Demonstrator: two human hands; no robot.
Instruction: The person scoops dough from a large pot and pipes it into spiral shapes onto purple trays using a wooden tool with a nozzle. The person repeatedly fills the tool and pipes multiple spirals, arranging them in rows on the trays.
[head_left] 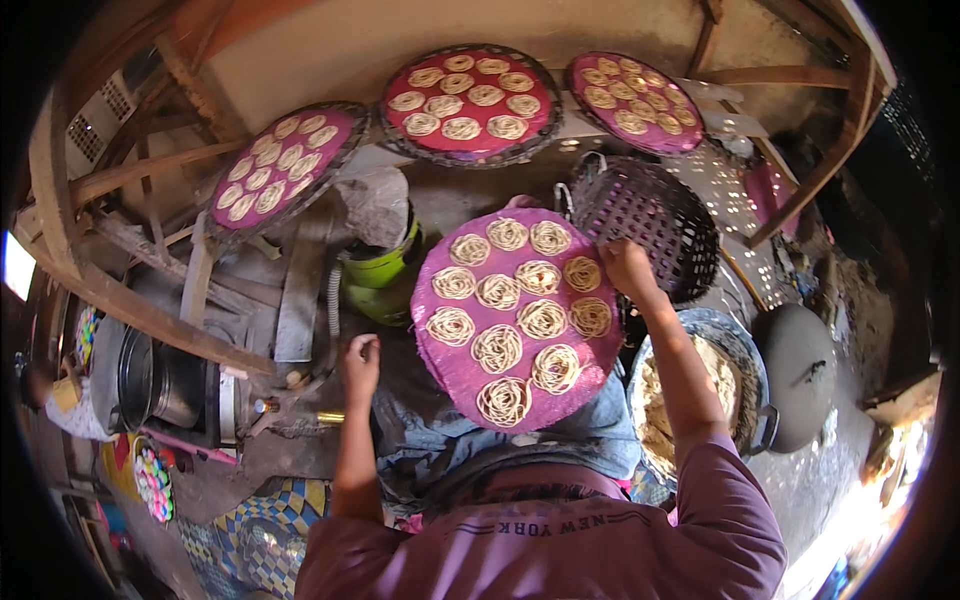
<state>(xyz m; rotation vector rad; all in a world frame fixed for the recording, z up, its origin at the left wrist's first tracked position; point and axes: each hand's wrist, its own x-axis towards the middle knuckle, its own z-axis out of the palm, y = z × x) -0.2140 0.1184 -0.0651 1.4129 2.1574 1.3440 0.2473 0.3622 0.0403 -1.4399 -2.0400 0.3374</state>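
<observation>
While noodle coils [498,347] dry, hands steady the round pink tray [455,365].
Right hand [627,266] pinches its far edge; left hand [361,358], seemingly clenched, grips something unclear.

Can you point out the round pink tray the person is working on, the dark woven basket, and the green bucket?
Pink tray [455,365]: head view, a bare patch near its lower left rim.
Dark woven basket [640,215]: head view, its inner wall.
Green bucket [385,270]: head view, its upper rim.
</observation>
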